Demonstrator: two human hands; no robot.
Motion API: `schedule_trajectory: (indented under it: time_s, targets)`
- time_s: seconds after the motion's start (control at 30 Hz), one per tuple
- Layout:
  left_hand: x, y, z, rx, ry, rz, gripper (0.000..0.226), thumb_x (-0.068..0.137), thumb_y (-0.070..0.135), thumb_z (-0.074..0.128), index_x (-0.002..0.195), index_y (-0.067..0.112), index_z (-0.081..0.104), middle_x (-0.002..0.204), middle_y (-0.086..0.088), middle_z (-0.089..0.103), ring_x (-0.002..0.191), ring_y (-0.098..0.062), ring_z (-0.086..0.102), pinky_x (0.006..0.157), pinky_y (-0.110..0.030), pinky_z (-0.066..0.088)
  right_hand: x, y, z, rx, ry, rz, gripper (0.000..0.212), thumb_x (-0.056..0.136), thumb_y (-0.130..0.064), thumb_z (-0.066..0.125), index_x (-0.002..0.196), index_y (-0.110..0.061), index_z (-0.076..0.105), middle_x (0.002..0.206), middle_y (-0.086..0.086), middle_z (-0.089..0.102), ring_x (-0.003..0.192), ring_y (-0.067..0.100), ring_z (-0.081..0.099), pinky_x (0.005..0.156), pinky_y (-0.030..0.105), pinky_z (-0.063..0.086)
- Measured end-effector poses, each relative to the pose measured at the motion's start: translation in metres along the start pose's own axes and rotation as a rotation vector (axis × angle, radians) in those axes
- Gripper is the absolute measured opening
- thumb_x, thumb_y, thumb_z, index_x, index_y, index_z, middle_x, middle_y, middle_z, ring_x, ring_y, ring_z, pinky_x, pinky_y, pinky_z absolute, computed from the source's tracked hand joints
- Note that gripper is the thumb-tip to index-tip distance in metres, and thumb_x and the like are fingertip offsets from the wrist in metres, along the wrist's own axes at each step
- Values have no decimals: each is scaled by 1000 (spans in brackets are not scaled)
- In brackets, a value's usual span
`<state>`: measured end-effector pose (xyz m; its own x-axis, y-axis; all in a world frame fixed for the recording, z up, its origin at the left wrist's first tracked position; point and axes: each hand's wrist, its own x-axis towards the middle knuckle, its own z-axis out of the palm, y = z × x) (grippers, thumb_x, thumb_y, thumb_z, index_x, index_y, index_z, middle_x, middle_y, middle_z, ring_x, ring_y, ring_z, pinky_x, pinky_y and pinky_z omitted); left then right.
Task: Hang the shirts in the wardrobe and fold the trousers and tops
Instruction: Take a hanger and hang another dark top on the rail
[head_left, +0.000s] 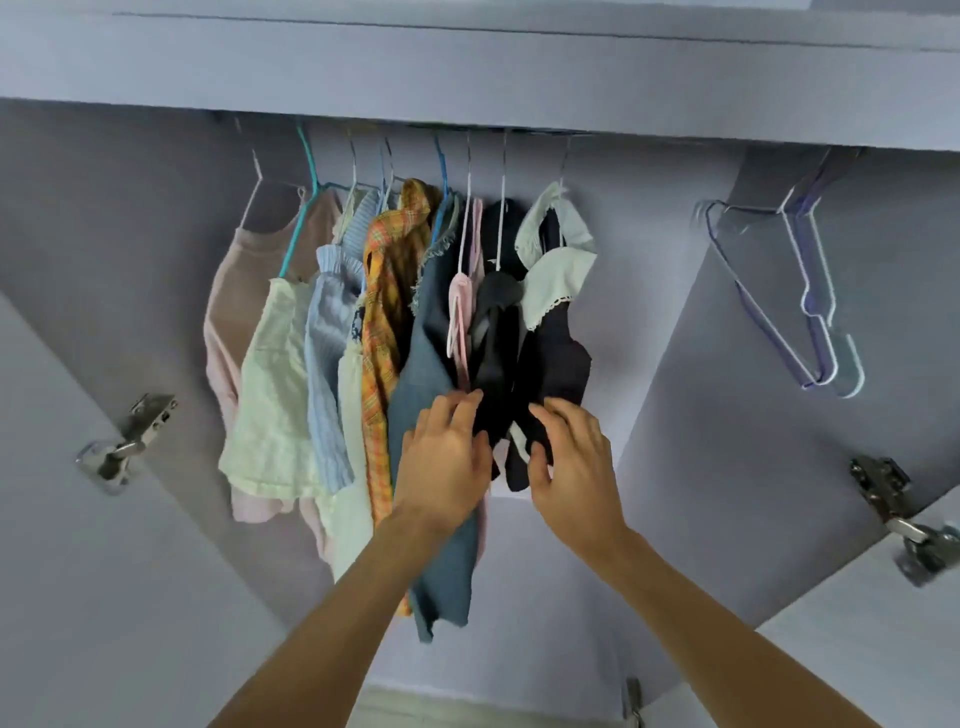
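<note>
Shirts (395, 312) hang lengthwise down from hangers inside a lilac wardrobe (675, 338), packed side by side. 3 empty hangers (810, 312) hang well apart at right. Left hand (441, 457) touches the black top (498, 358) with relaxed fingers; right hand (571, 457) pinches its hem.

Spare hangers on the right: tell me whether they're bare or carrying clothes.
Bare. The spare hangers hang in a bunch apart from the clothes, with only the wardrobe wall showing through their frames.

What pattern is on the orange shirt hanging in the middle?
The orange shirt has a plaid check of orange and yellow, seen in the head view.
</note>
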<state>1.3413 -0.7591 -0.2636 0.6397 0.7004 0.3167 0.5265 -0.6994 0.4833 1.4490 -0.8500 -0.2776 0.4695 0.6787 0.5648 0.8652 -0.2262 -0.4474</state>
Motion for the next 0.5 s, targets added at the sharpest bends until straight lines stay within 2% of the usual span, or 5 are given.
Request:
schedule_trajectory:
  time_s: [0.07, 0.17, 0.37, 0.43, 0.5]
  targets:
    - [-39, -8, -4, 0, 32, -108, 39, 93, 16, 49, 131, 10, 49, 134, -8, 46, 119, -29, 47, 99, -42, 38, -30, -7, 6, 137, -203, 21, 28, 83, 2, 57, 110, 0, 63, 108, 13, 63, 101, 31, 58, 87, 39, 47]
    - [-99, -22, -5, 3, 54, -293, 34, 92, 15, 50, 125, 10, 56, 129, -9, 51, 115, -30, 51, 95, -39, 41, -68, -16, 15, 252, -517, 48, 27, 92, -9, 49, 117, -4, 59, 114, 10, 62, 108, 25, 56, 90, 30, 42]
    - [-293, -36, -15, -12, 209, -881, 25, 89, 12, 54, 111, 11, 66, 118, -12, 61, 104, -32, 59, 86, -33, 43, -183, -74, 40, 383, -1041, -138, 27, 93, -10, 46, 116, -5, 59, 116, 14, 63, 110, 29, 56, 91, 38, 42]
    - [-346, -32, -24, -19, 304, -1006, 22, 89, 9, 54, 106, 7, 68, 111, -16, 63, 101, -33, 60, 85, -33, 43, -217, -92, 45, 395, -1149, -188, 28, 94, -11, 46, 119, -7, 57, 120, 11, 62, 111, 28, 56, 92, 35, 43]
    - [-421, -23, -42, -9, 396, -1203, 24, 91, 11, 52, 111, 9, 65, 115, -13, 62, 101, -30, 60, 87, -30, 42, -265, -129, 41, 435, -1292, -313, 28, 95, -13, 45, 121, -9, 56, 120, 9, 62, 110, 26, 57, 89, 31, 44]
